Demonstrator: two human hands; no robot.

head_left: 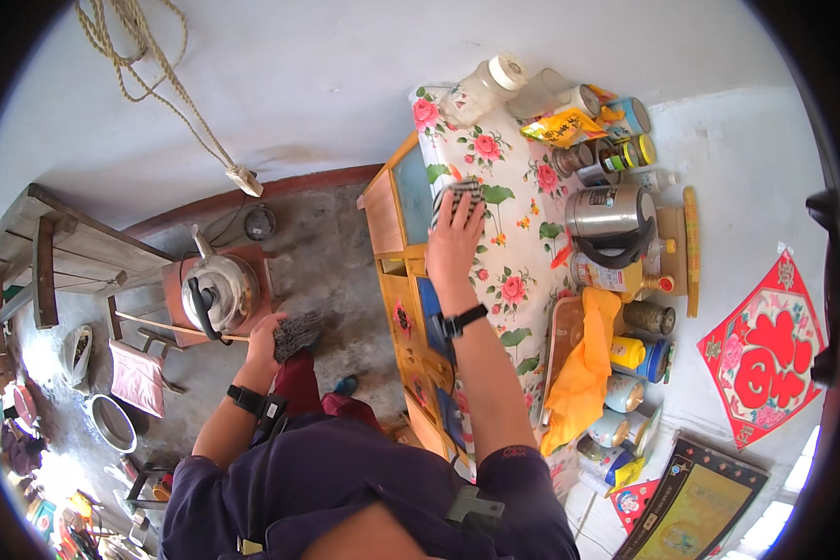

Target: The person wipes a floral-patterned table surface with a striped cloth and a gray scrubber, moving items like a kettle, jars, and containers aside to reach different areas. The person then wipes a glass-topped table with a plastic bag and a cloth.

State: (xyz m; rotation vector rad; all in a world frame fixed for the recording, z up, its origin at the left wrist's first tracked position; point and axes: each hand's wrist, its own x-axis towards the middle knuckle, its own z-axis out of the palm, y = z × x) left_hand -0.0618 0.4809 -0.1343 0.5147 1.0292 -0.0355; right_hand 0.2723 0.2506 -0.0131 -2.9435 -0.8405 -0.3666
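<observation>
My left hand (260, 348) grips a dark grey shaggy duster (298, 334) beside the metal kettle. A thin wooden stick (175, 327) runs up to that hand and looks like the duster's handle. My right hand (453, 245) lies palm down, fingers spread, pressing a black-and-white striped cloth (458, 194). That cloth rests near the edge of a flowered tablecloth (514, 241), which covers a wooden cabinet (386, 280). The hand hides part of the cloth.
A kettle (232, 290) stands on a reddish-brown stove to the left. Along the wall are a glass jar (472, 94), an electric kettle (605, 213), an orange cloth (582, 371) over a tray, and several jars. A pink-cushioned stool (137, 378) and metal basin (113, 423) stand on the floor.
</observation>
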